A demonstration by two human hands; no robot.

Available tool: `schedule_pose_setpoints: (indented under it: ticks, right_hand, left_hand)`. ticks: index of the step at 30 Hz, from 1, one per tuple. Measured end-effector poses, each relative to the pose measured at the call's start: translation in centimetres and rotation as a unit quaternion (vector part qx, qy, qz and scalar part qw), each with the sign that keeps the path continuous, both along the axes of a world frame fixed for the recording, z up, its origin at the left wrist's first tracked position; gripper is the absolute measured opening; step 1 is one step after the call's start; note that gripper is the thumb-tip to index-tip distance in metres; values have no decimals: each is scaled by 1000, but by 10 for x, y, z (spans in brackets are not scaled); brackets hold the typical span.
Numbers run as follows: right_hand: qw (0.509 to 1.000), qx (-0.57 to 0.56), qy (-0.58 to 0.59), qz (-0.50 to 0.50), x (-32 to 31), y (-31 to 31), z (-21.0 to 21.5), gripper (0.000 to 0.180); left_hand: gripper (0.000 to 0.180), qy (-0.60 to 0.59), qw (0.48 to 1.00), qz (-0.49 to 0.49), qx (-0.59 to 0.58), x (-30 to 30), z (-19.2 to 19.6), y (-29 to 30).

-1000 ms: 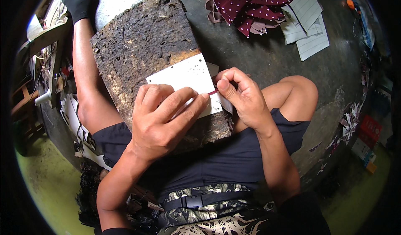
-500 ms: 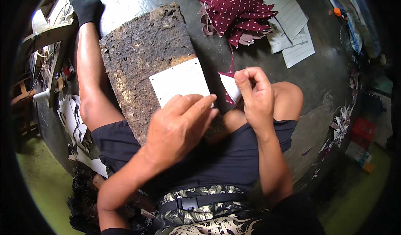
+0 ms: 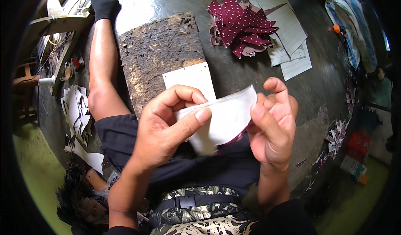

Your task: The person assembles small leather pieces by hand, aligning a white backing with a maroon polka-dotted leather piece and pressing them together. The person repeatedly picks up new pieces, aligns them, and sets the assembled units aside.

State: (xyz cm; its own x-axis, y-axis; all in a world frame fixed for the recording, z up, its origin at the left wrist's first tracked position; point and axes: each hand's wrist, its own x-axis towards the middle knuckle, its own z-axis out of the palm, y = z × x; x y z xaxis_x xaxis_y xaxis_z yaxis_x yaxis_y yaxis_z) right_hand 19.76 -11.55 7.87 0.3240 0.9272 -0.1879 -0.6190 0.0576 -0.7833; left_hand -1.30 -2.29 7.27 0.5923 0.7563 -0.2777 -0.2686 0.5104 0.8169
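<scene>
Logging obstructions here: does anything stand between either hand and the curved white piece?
Nothing visible does: the left hand pinches the curved white piece directly, and the right hand is at its right edge. The white card lies beyond it.

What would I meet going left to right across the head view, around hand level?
Pile of cut white pieces, left hand, curved white fabric-like piece with a maroon edge, right hand, small heap of thin pale scraps.

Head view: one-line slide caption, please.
Left hand pinches a white, maroon-edged piece, right hand at its edge, near a rough dark slab.
</scene>
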Motion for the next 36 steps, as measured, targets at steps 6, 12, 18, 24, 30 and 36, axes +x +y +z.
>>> schedule_pose_setpoints:
  ticks: [6, 12, 18, 24, 30, 36]
  right_hand:
    - [822, -43, -556, 113, 11, 11, -13, 44]
    - [920, -130, -318, 188, -2, 32, -45, 17]
    - [933, -134, -294, 160, 11, 44, -70, 12]
    - [960, -120, -203, 150, 16, 51, -92, 12]
    - [950, -157, -222, 152, 17, 54, -89, 16]
    - [924, -172, -300, 161, 15, 55, -84, 18]
  left_hand:
    - [81, 213, 913, -254, 239, -3, 14, 48]
    - [87, 311, 841, -228, 380, 20, -24, 42]
    - [32, 346, 813, -75, 462, 19, -50, 29]
    - [29, 359, 753, 17, 551, 23, -69, 16]
    - [36, 356, 738, -1, 572, 20, -71, 16]
    - [38, 355, 729, -16, 585, 20, -70, 19]
